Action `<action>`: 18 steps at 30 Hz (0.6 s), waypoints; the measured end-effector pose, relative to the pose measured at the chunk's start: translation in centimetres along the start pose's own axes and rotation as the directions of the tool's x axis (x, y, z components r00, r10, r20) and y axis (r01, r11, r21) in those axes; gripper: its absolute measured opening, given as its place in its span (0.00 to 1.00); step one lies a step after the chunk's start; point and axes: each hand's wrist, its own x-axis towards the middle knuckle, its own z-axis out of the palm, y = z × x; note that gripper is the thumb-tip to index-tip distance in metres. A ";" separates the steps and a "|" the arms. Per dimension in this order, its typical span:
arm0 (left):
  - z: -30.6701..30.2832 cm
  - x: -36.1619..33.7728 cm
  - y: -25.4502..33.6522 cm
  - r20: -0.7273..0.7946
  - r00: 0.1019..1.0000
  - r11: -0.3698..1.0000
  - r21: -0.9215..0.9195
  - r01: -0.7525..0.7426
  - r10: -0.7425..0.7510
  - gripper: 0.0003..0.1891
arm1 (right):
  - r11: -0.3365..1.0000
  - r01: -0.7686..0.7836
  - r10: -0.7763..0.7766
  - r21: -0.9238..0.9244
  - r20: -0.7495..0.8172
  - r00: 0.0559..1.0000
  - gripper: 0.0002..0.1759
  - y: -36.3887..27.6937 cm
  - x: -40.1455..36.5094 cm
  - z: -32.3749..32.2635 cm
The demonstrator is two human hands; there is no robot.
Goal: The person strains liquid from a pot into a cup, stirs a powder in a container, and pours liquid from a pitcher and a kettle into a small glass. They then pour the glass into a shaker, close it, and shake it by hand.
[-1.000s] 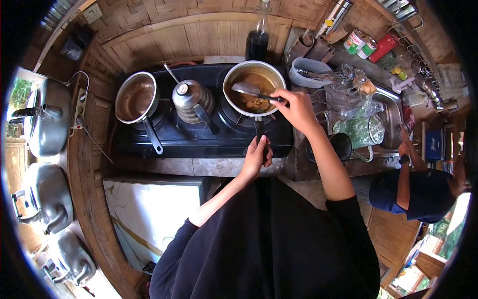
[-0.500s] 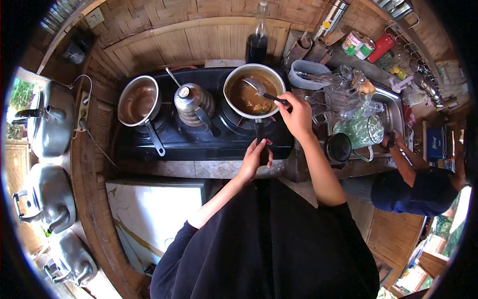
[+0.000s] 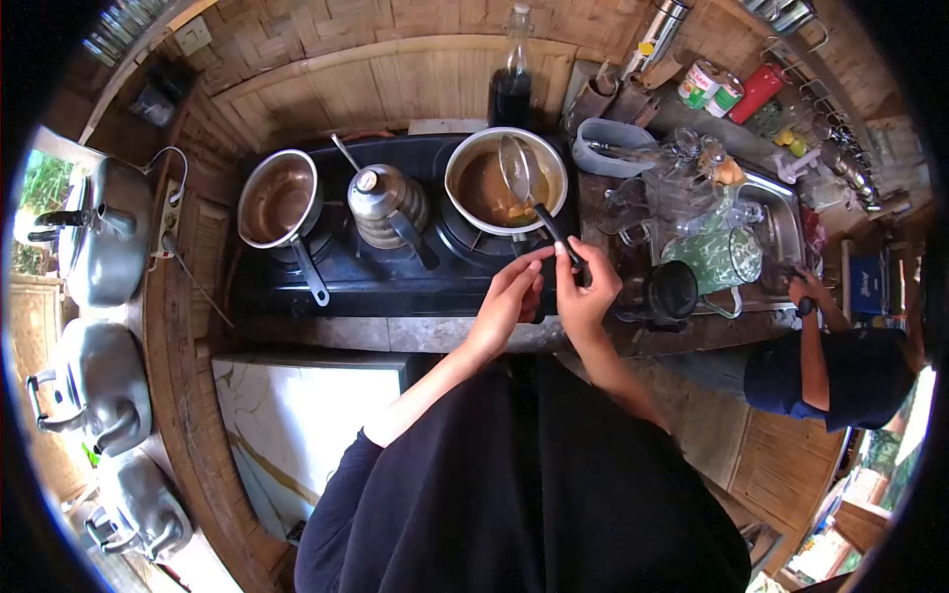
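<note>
A saucepan [image 3: 457, 203] of brown broth with some solid pieces sits on the right burner. My right hand [image 3: 585, 287] is closed around the black handle of a large metal spoon [image 3: 516, 166], its oval head over the broth inside the pan. My left hand [image 3: 509, 301] is curled at the saucepan's black handle, which it largely covers. The left fingertips reach up to the right thumb, right beside the spoon's handle.
A gooseneck kettle [image 3: 381, 212] and a second saucepan [image 3: 267, 235] stand left on the black stove [image 3: 386, 296]. Behind stands a bottle of dark liquid [image 3: 510, 94]. At right are a green speckled pitcher [image 3: 714, 259], a sink [image 3: 788, 212], glassware and another person [image 3: 825, 371].
The spoon's head has moved up and right in the pan and turned. My right hand has drawn down toward my left, whose fingers now reach up to it. The other person's arms have shifted.
</note>
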 end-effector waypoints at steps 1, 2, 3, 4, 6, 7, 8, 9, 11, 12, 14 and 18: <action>0.3 0.2 0.2 -0.027 1.000 1.000 -0.006 0.002 -0.002 0.17 | 0.999 0.051 -0.051 -0.015 0.002 0.999 0.11 -0.2 -0.1 -0.1; 0.1 0.6 0.1 -0.027 1.000 1.000 -0.007 0.002 -0.002 0.17 | 0.994 0.101 -0.101 -0.029 0.005 0.995 0.11 -0.4 -0.3 -0.1; 0.1 1.0 0.2 -0.032 0.999 0.998 -0.046 0.040 -0.041 0.18 | 0.994 0.101 -0.101 -0.030 0.004 0.995 0.11 -0.7 -0.4 -0.1; 0.2 1.2 0.3 -0.035 0.996 0.993 -0.085 0.078 -0.081 0.19 | 0.992 0.123 -0.123 -0.013 0.010 0.992 0.12 -1.1 -0.5 -0.2; 0.4 1.5 0.1 -0.064 0.995 0.995 -0.070 0.076 -0.080 0.18 | 0.990 0.143 -0.143 0.000 0.013 0.990 0.13 -1.3 -0.8 -0.2; 0.1 1.9 -0.3 -0.009 1.000 0.998 -0.056 0.029 -0.029 0.17 | 0.982 0.184 -0.182 -0.035 0.035 0.983 0.14 -1.2 -1.2 -0.2; -0.1 2.1 -0.5 0.046 0.999 0.999 -0.045 -0.020 0.022 0.17 | 0.972 0.225 -0.221 -0.068 0.058 0.973 0.15 -1.2 -1.4 -0.2; 0.4 2.0 -0.3 -0.005 1.000 0.998 -0.052 -0.025 0.025 0.16 | 0.972 0.223 -0.218 -0.076 0.063 0.974 0.17 -1.1 -1.5 -0.2; -1.5 2.7 -1.4 -0.011 1.000 0.999 -0.038 0.028 -0.028 0.15 | 0.966 0.243 -0.232 -0.088 0.124 0.965 0.18 -1.1 -1.5 -0.4; -2.1 2.6 -1.0 -0.018 0.997 0.996 -0.027 0.080 -0.081 0.15 | 0.959 0.265 -0.244 -0.099 0.186 0.952 0.18 -1.0 -1.5 -0.7; -2.5 2.6 -0.8 -0.061 0.997 0.999 0.012 0.040 -0.040 0.14 | 0.961 0.264 -0.236 -0.078 0.258 0.937 0.21 -1.2 -1.9 -1.5; -4.2 2.3 0.2 0.053 0.997 0.998 -0.018 0.052 -0.051 0.11 | 0.993 0.104 -0.111 0.047 0.188 0.976 0.25 -1.4 -3.9 -2.9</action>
